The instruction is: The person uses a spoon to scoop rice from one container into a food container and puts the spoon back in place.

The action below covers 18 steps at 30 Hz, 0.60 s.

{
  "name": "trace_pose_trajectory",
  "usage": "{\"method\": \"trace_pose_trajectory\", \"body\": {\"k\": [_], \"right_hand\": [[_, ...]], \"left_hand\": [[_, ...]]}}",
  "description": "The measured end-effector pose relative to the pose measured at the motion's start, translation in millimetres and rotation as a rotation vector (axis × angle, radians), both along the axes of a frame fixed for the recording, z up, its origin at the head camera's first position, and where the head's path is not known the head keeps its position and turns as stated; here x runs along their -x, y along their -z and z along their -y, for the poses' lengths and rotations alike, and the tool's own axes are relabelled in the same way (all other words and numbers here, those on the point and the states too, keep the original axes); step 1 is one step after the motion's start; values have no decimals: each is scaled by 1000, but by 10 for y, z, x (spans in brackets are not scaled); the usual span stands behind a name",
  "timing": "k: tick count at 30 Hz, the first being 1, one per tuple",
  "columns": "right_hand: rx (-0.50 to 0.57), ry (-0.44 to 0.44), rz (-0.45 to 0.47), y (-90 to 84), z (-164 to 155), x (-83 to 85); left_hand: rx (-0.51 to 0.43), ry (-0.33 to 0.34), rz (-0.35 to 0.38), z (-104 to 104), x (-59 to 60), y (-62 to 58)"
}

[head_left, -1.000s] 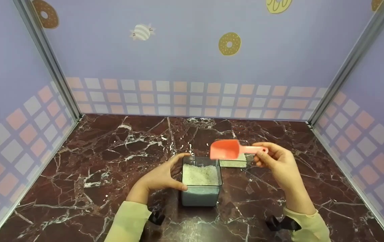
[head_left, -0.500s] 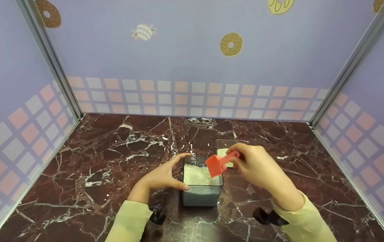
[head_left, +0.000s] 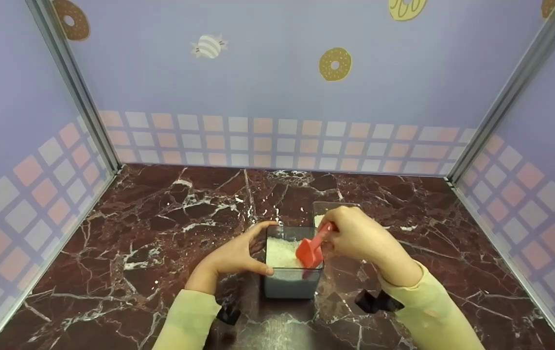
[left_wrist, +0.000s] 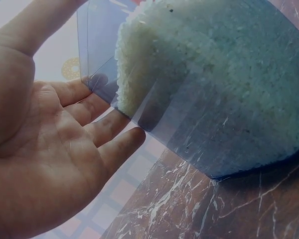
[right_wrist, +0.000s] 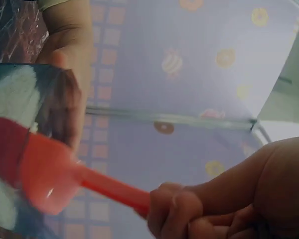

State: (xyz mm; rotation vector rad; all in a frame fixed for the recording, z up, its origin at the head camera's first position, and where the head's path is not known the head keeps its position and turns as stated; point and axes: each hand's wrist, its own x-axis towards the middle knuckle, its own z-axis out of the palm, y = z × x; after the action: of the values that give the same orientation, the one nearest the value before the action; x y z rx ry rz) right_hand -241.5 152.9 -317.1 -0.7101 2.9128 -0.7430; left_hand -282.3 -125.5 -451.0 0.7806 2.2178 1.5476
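Marble counter (head_left: 136, 243): bears all items, near centre.
Clear square container (head_left: 291, 272) of white rice (head_left: 281, 252): near centre, unmoved. Left hand (head_left: 231, 257) steadies its left wall, thumb and fingers spread around it.
Second clear container (head_left: 323, 209): just beyond, mostly hidden by right hand (head_left: 355, 238).
Red scoop (head_left: 310, 250): handle pinched in curled fingers; since a second ago swung from above the far container, tipped down, bowl now entering rice. Judged: another scoopful beginning.

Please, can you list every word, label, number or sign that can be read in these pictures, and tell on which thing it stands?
There is no readable text in any view.
Walls: only pictures of donuts and candy and a checked band, no letters.
Clear box of rice: no label visible.
Red scoop: no marking visible.
Marble tabletop: only white veins.
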Motion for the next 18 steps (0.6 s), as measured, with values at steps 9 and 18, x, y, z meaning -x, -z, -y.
{"method": "trace_pose_trajectory", "body": {"k": [9, 18], "right_hand": [[407, -1, 249, 481, -396, 136], [667, 46, 371, 803, -537, 100]], "left_hand": [[-21, -1, 12, -9, 0, 6], [-84, 36, 43, -18, 6, 16]]}}
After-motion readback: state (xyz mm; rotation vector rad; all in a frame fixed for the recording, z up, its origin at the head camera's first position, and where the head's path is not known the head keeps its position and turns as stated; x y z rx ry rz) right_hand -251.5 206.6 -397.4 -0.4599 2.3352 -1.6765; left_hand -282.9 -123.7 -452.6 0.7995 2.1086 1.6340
